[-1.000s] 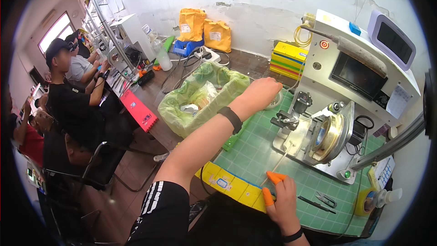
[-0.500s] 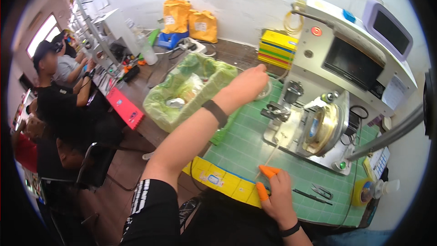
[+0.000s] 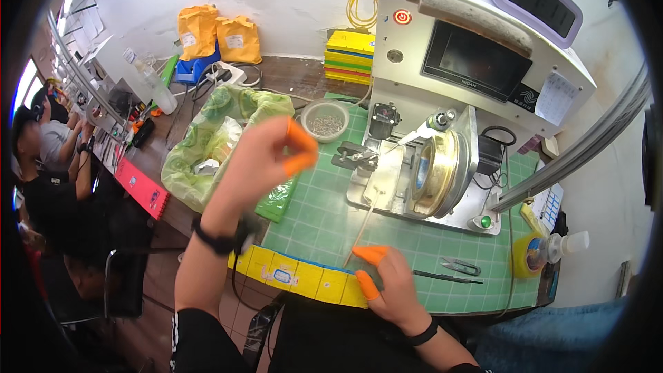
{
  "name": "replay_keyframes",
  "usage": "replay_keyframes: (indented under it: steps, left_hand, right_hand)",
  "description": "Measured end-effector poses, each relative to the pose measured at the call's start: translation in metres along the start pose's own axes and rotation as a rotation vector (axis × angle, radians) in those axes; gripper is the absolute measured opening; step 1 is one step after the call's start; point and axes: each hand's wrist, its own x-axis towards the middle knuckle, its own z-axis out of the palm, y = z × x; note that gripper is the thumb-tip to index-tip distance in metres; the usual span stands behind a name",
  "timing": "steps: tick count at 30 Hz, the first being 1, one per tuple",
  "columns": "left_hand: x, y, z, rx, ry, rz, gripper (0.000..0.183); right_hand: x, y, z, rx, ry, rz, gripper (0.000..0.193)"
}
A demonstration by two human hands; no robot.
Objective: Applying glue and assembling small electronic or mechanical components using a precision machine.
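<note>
Orange finger covers cap the thumb and forefinger of both hands. My left hand is raised between the lined bin and the green mat, thumb and forefinger tips pinched together; anything between them is too small to make out. Beyond it stands a round translucent bowl of small metal pieces. My right hand rests at the mat's near edge, thumb and forefinger apart. Its forefinger tip is at the near end of a thin pale stick, which slants up to the metal plate of a bench machine.
The machine has a brass-coloured wheel and a dark screen. A yellow ruled strip edges the green mat. Black tweezers, small snips and a yellow bottle lie right. A green-lined bin stands left; co-workers sit beyond.
My left hand has come back from the bowl toward me, uncovering the metal pieces. My right hand keeps its place beside the stick. The whole view has shifted to the right.
</note>
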Motion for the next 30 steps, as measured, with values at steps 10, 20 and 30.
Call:
replay_keyframes:
  steps: [10, 20, 30]
  left_hand:
    - [-0.143, 0.056, 0.051, -0.265, -0.082, -0.115, 0.021]
    - [-0.137, 0.044, 0.058, -0.524, -0.008, -0.209, 0.020]
    - [-0.133, 0.049, 0.063, -0.542, 0.002, -0.238, 0.023]
  right_hand:
    - [0.025, -0.040, -0.021, 0.098, -0.128, -0.200, 0.028]
    - [0.034, -0.038, -0.020, 0.072, -0.049, -0.221, 0.026]
    - [0.041, -0.034, -0.026, 0.080, -0.038, -0.240, 0.026]
